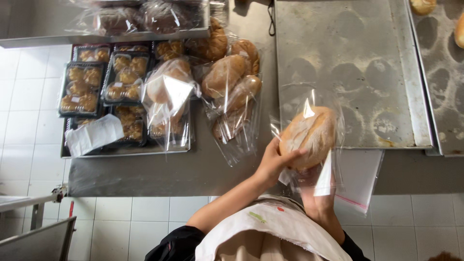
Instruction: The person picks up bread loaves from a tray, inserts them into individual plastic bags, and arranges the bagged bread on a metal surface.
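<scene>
So there's a round bread loaf sitting inside a clear plastic bag, held up over the front edge of the steel table, just below the big empty baking tray. The left hand comes in from about 7 o'clock of the loaf, fingers curled around its lower left side, thumb across the front, so it's closed on the loaf and bag. The right hand is at 6 o'clock, underneath, closed on the loose bottom of the bag; you can't really see its fingertips through the plastic.

At about 4 o'clock, a stack of flat empty bags hangs over the table edge. At 9 to 10 o'clock there's a pile of already bagged loaves, and further out the same way a tray with black plastic boxes of small pastries and a white paper on top. Way up at 1 o'clock, a second baking tray has a couple of bare rolls on it. A white apron shows at the bottom.
</scene>
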